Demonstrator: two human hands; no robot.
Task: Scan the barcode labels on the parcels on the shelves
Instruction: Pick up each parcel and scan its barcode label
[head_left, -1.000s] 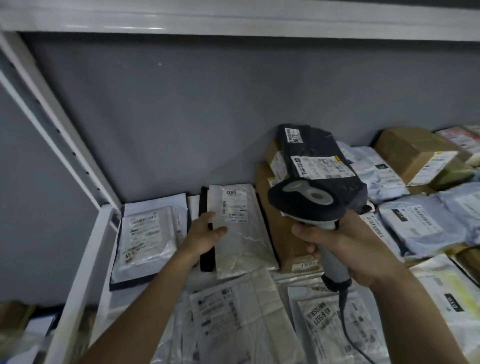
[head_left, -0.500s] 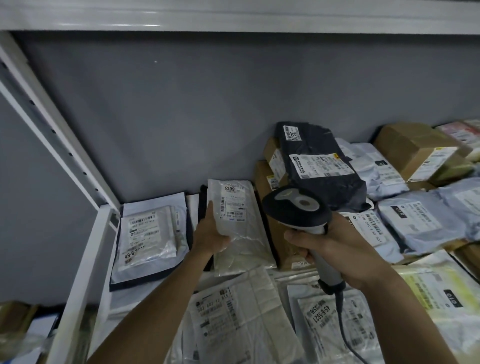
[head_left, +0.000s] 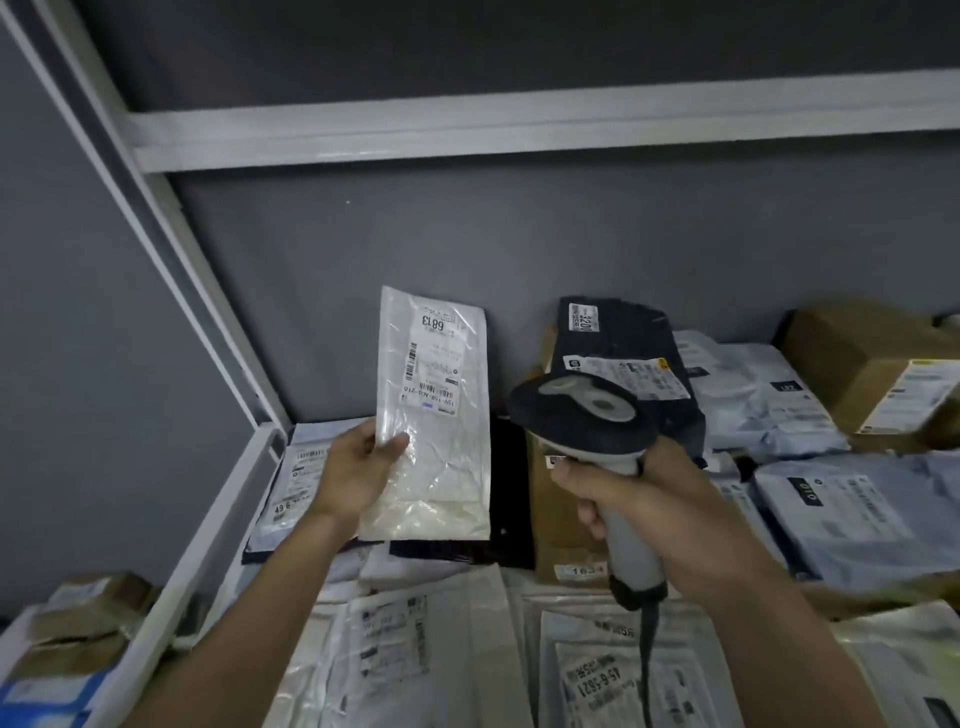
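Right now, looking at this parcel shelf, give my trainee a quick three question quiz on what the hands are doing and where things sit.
1. True or false: the left hand holds the clear plastic parcel raised off the shelf, label facing the camera.
2. What does the right hand grip?
A. a tape roll
B. the barcode scanner
C. a cardboard box
3. Fill in: the black parcel behind the scanner leans against the grey ____.

Key
1. True
2. B
3. wall
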